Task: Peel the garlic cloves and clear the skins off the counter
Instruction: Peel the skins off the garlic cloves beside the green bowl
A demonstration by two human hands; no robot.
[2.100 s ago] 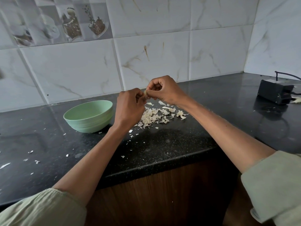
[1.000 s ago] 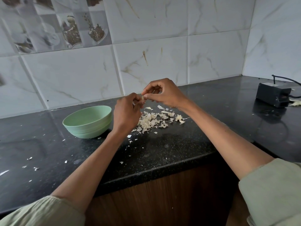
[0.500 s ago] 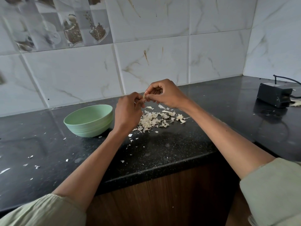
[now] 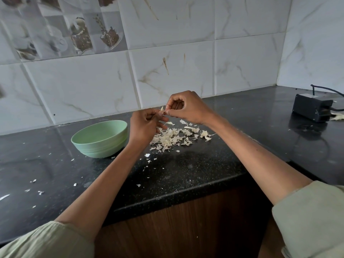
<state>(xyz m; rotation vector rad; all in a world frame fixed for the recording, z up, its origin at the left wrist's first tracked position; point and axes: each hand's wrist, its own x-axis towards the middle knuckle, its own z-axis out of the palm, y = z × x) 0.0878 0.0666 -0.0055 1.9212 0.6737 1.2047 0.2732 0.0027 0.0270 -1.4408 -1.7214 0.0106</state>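
Observation:
A small pale garlic clove (image 4: 162,110) is held in the air between both hands, above the black counter (image 4: 186,170). My left hand (image 4: 144,127) pinches it from below with curled fingers. My right hand (image 4: 188,107) pinches its top, where a bit of skin sticks up. Under the hands lies a heap of papery garlic skins (image 4: 173,137). A light green bowl (image 4: 100,138) stands just left of my left hand; its inside is hidden from here.
Small skin flakes (image 4: 147,155) are scattered across the counter toward the front edge and far left. A black box with a cable (image 4: 311,108) sits at the right back corner. Tiled wall runs behind the counter.
The hands stay together on the clove, working it with small finger movements. My right hand's fingers have loosened and shifted at the clove's top. The bowl and the heap have not moved.

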